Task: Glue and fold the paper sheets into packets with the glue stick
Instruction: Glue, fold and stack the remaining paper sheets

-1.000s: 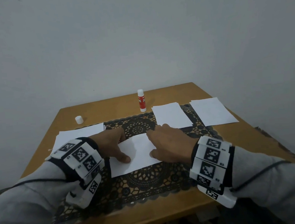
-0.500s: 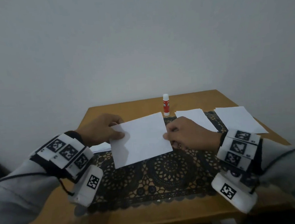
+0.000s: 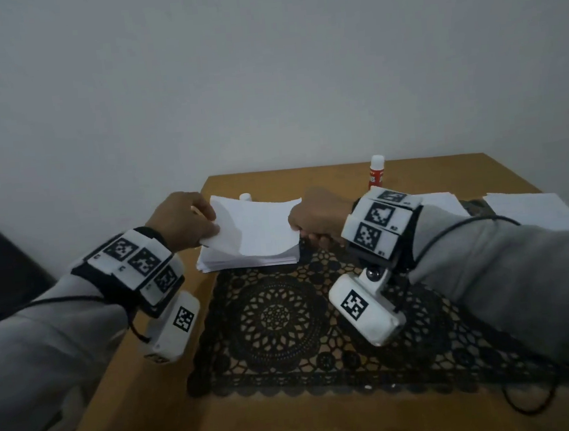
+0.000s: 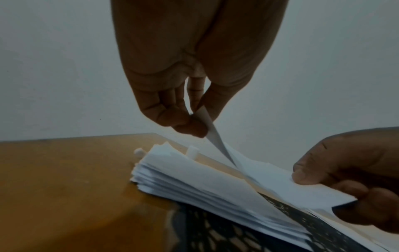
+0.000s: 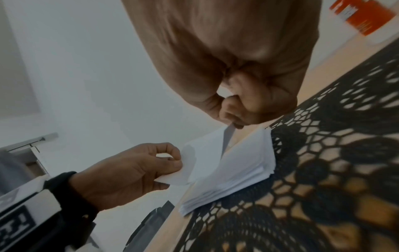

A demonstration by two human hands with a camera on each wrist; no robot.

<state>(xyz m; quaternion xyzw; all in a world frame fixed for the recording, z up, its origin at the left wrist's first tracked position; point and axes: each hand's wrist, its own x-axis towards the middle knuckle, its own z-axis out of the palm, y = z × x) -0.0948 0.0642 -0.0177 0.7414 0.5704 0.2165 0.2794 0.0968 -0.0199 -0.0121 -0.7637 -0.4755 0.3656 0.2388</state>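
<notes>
Our left hand (image 3: 187, 220) pinches the left edge of a folded white paper (image 3: 257, 229) between thumb and fingers. Our right hand (image 3: 317, 217) pinches the right edge of the same paper, with the thumb on top. The paper hangs in the air between both hands, just over a stack of white papers (image 3: 249, 258). The stack sits at the far left part of the wooden table (image 3: 147, 392), with one side on the black lace mat (image 3: 278, 319). The glue stick (image 3: 375, 173) stands upright near the back edge of the table, well apart from our hands. A small white cap (image 3: 245, 196) sits just behind the stack. More white sheets (image 3: 537, 210) lie flat on the right side of the table.
</notes>
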